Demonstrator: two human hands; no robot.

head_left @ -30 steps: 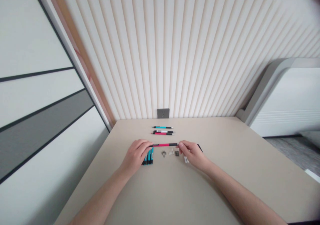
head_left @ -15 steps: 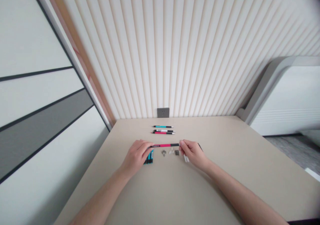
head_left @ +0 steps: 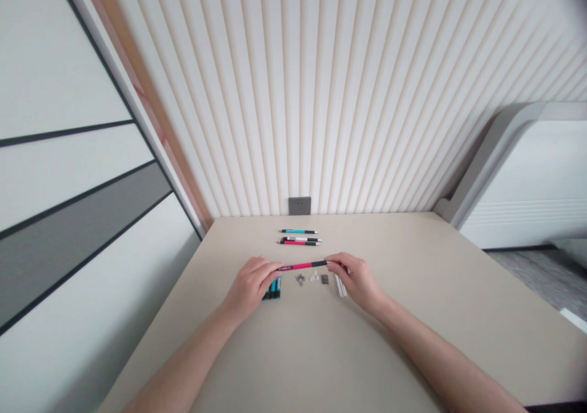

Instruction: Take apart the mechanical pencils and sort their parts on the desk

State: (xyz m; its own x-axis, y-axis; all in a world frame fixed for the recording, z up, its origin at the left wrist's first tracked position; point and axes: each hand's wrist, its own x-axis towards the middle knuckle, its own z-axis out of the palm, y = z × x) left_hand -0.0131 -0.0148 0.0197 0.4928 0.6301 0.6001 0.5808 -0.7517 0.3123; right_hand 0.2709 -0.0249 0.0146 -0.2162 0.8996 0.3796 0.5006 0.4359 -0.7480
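A red pen with a black grip (head_left: 302, 266) spans the gap between my hands, its right end slightly raised. My left hand (head_left: 252, 283) pinches its left end. At the other end, the fingers of my right hand (head_left: 355, 277) are closed round the tip. Teal and black pen barrels (head_left: 274, 288) lie partly under my left hand. Below the held pen are small metal parts (head_left: 300, 279), clear pieces (head_left: 314, 276) and dark small parts (head_left: 324, 278). White thin tubes (head_left: 340, 286) lie beside my right hand, which partly hides them.
Farther back on the beige table (head_left: 385, 236) lie a teal pen (head_left: 298, 231), a white pen (head_left: 300, 239) and another red pen (head_left: 298, 243). Behind them, a dark socket (head_left: 299, 206) sits on the ribbed wall (head_left: 307, 95).
My right hand has shifted its fingers at the pen's tip, and that end has risen slightly. More of the white tubes shows. My left hand has barely moved.
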